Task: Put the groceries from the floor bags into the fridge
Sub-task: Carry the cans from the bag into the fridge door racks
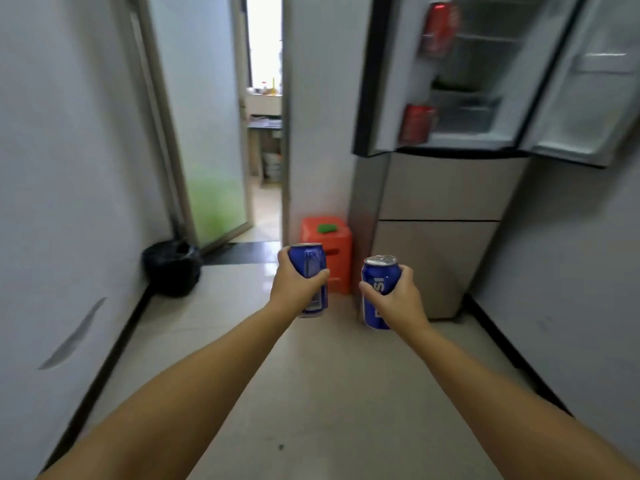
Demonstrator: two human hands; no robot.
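You are in the carrying step: both hands are loaded and the fridge is ahead and to your right. Your left hand (300, 285) is wrapped around a blue aluminium drink can (309, 268), held roughly upright. Your right hand (398, 296) grips a second blue aluminium drink can with white lettering (378, 289), also upright, its silver top facing you. Both cans are held in the air above the pale tiled floor (311, 375), well short of the beige two-door fridge (440, 216).

The upper fridge doors stand open. Two red cans (438, 29) (417, 123) already sit in the racks of the left door, one above the other. The interior shelves (485, 39) appear blurred; their contents cannot be determined.

Next move, as judged: advance to the fridge, raise each can to a free rack or shelf, and set it down upright before releasing. An orange plastic stool (327, 244) stands beside the fridge base; avoid it.
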